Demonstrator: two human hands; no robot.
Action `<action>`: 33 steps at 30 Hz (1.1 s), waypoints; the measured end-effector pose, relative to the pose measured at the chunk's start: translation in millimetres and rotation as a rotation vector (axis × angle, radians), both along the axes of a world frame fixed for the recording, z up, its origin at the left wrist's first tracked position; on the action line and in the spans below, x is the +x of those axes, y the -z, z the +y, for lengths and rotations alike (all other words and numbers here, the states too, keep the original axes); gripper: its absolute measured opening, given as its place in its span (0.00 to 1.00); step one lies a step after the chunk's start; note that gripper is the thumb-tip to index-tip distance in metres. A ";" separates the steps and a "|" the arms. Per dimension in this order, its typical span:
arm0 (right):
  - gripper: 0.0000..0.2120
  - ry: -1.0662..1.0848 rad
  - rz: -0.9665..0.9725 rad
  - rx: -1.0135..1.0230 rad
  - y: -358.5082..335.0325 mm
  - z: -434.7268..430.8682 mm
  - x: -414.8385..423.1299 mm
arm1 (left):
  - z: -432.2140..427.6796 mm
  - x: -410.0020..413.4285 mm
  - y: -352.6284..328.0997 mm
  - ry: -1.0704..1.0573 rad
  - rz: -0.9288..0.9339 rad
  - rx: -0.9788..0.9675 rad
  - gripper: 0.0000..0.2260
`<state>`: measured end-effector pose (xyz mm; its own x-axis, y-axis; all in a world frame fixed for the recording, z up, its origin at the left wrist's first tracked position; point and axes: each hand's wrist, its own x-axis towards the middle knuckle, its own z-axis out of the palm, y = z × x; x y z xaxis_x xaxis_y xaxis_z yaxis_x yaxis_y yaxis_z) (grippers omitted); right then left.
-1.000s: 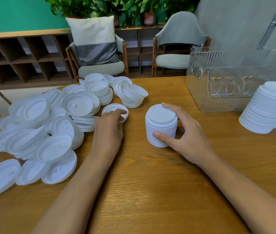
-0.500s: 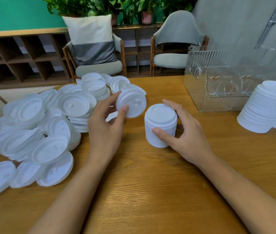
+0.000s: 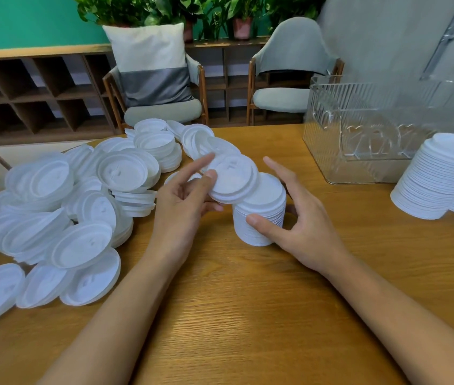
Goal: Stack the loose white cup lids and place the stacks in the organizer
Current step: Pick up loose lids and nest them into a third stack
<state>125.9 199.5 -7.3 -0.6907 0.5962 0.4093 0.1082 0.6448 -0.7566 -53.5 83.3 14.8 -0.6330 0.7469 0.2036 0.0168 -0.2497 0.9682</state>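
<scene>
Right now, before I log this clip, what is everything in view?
table: one, light wood, foreground
loose lids: dozens, white, heaped on the table's left half
small stack: one, white, table centre
held lid: one, white, tilted above the small stack's left edge
tall stacks: at least two, white, table's right edge
organizer: one, clear, back right of the table
chairs: two, grey-green, behind the table
cushion: one, white and grey, on the left chair
shelf unit: one, brown, along the back wall
potted plants: several, green, on top of the shelf unit
left hand: fingers pinch the held lid
right hand: thumb and fingers around the small stack
</scene>
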 end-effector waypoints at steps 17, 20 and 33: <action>0.39 -0.054 0.020 -0.025 0.0 -5.1 -0.2 | -2.2 8.1 4.8 0.233 0.336 -0.076 0.28; 0.43 -0.052 0.023 -0.046 -1.0 -5.3 -0.1 | -0.6 10.3 5.9 0.129 0.373 -0.098 0.29; 0.34 -0.053 -0.002 -0.040 3.0 -4.4 -0.1 | -0.4 8.0 13.2 0.133 0.610 -0.162 0.26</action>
